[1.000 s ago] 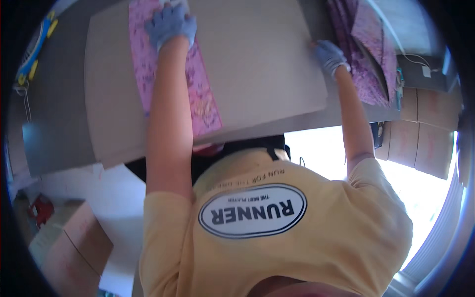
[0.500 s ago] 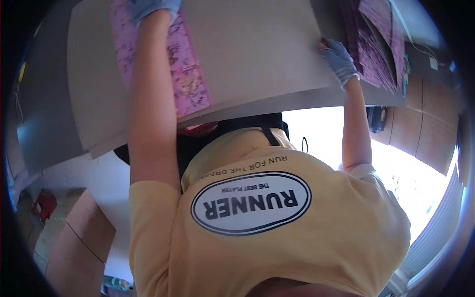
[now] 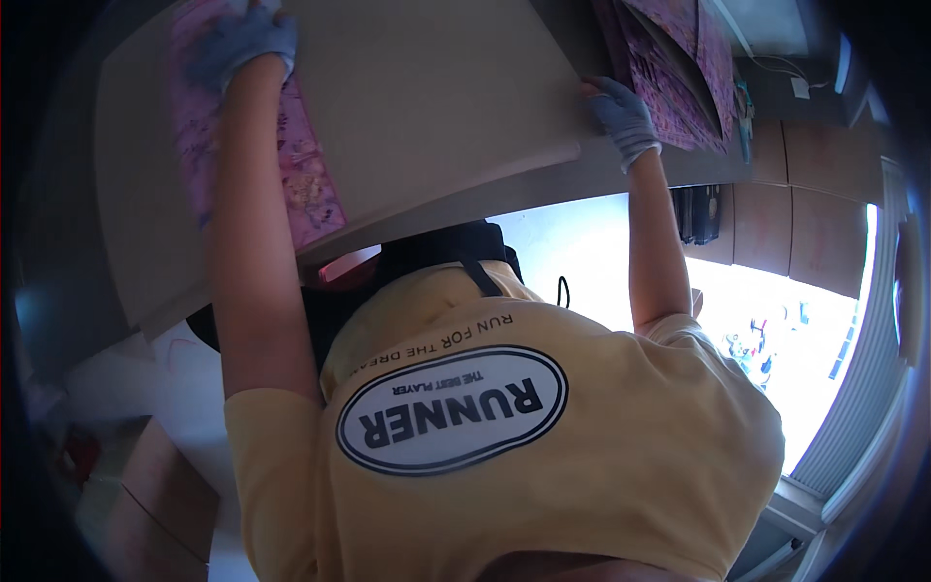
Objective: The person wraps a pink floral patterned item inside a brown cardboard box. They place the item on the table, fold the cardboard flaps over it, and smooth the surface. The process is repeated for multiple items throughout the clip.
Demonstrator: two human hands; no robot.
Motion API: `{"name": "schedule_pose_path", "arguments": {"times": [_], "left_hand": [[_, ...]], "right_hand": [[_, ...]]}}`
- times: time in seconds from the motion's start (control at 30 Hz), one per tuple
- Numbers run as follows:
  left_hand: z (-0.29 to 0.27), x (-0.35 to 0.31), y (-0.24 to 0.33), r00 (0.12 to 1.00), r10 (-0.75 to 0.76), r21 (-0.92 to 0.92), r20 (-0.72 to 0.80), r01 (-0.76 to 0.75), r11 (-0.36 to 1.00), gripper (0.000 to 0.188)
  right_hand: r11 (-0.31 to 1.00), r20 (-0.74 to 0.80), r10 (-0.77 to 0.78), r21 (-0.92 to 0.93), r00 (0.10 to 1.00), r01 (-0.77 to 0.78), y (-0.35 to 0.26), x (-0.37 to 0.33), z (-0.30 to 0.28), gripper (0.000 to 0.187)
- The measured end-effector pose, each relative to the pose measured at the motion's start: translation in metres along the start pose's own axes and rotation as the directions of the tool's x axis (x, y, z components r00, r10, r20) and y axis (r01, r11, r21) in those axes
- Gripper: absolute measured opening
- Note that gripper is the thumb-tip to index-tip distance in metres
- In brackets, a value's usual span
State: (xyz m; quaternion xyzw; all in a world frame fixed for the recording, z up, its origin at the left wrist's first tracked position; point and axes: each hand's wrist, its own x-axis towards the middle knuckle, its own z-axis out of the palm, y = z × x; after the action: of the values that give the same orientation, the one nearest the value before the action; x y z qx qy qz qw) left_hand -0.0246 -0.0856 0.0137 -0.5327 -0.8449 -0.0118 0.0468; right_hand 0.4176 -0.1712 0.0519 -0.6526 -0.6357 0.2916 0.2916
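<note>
A large grey-brown sheet [image 3: 427, 107] lies across the work surface in front of me. On its left part lies a pink floral strip [image 3: 312, 184], running away from me. My left hand [image 3: 247, 47], in a blue-grey glove, rests on the far part of this strip with its fingers spread. At the sheet's right edge is my right hand [image 3: 626, 121], gloved alike, its fingers bent against that edge as if gripping it; the thumb is hidden.
A pile of folded purple floral pieces [image 3: 674, 73] sits right of my right hand. Cardboard boxes [image 3: 824, 233] stand beyond at the right, and another box [image 3: 155, 485] at the lower left. The table's front edge [image 3: 465, 209] runs close to my body.
The whole view has shifted, so sheet, strip and arms appear farther left. My left hand shows more fully, with fingers flat on the strip. The right hand stays at the sheet's edge.
</note>
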Motion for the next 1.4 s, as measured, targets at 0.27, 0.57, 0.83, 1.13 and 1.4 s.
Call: {"name": "schedule_pose_path", "arguments": {"times": [0.27, 0.57, 0.83, 1.13, 1.4], "left_hand": [[-0.022, -0.031, -0.010, 0.998, 0.038, -0.260, -0.042, -0.047, 0.964, 0.047], [0.012, -0.010, 0.003, 0.971, 0.100, -0.355, -0.217, -0.174, 0.918, 0.045], [0.026, 0.021, 0.002, 0.943, -0.038, -0.611, -0.332, -0.184, 0.770, 0.039], [-0.003, 0.002, 0.007, 0.984, 0.116, -0.749, -0.133, -0.177, 0.638, 0.053], [0.011, 0.008, 0.004, 0.991, 0.031, -0.855, -0.132, -0.129, 0.502, 0.063]], "right_hand": [[0.495, 0.420, -0.033, 0.795, 0.907, -0.350, 0.016, 0.053, -0.064, 0.053], [0.758, 0.209, -0.594, -0.178, 0.777, 0.627, -0.141, 0.004, 0.098, 0.078], [0.276, 0.457, -0.577, -0.671, 0.676, 0.689, -0.166, -0.023, 0.190, 0.078], [0.309, 0.538, -0.560, -0.571, 0.631, 0.761, -0.146, -0.031, 0.202, 0.075], [0.232, 0.555, -0.645, -0.513, 0.525, 0.827, -0.145, -0.043, 0.200, 0.064]]}}
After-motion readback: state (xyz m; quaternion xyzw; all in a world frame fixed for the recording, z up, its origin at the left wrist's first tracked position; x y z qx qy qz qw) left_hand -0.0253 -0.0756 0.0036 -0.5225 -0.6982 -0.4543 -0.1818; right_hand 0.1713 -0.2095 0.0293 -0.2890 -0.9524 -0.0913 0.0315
